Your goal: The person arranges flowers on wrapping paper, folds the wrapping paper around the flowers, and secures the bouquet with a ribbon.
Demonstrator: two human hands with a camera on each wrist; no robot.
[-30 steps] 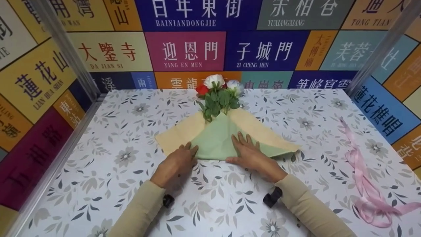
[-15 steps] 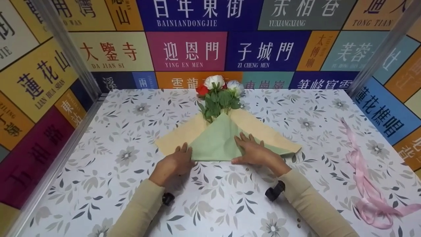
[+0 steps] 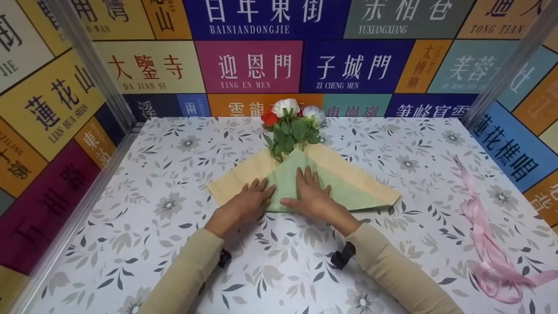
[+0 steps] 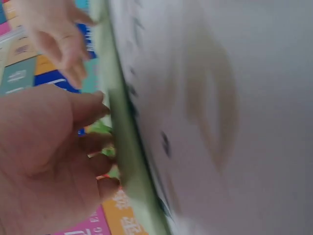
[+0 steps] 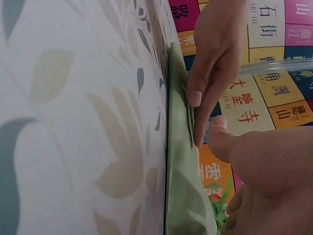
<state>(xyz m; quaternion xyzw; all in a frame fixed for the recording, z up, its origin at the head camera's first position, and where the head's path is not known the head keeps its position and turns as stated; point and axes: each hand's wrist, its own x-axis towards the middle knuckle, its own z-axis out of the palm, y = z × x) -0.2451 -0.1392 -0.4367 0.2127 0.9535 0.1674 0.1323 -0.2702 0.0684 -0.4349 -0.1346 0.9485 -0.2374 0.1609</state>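
A sheet of wrapping paper, green (image 3: 285, 176) on its folded-up front and cream (image 3: 246, 172) at both sides, lies around the stems of a small bunch of flowers. White (image 3: 285, 107), red (image 3: 269, 118) and pale blue (image 3: 314, 115) blooms top its green leaves (image 3: 291, 133). My left hand (image 3: 249, 203) rests with spread fingers at the left part of the green fold. Fingers extended, my right hand (image 3: 314, 197) lies over the middle of the fold, its thumb pointing left. In the right wrist view, the left fingertips (image 5: 194, 98) touch the green paper near its bottom edge.
A pink ribbon (image 3: 484, 244) lies loosely heaped on the right side of the table, which has a floral-patterned cover (image 3: 174, 248). Panels with printed characters (image 3: 248, 67) stand behind the table and at both sides. Dark wrist cameras (image 3: 343, 255) sit under the sleeves.
My right hand has slid left and slightly away over the green paper. My left hand has shifted a little right, further onto the fold. The flowers and ribbon stay put.
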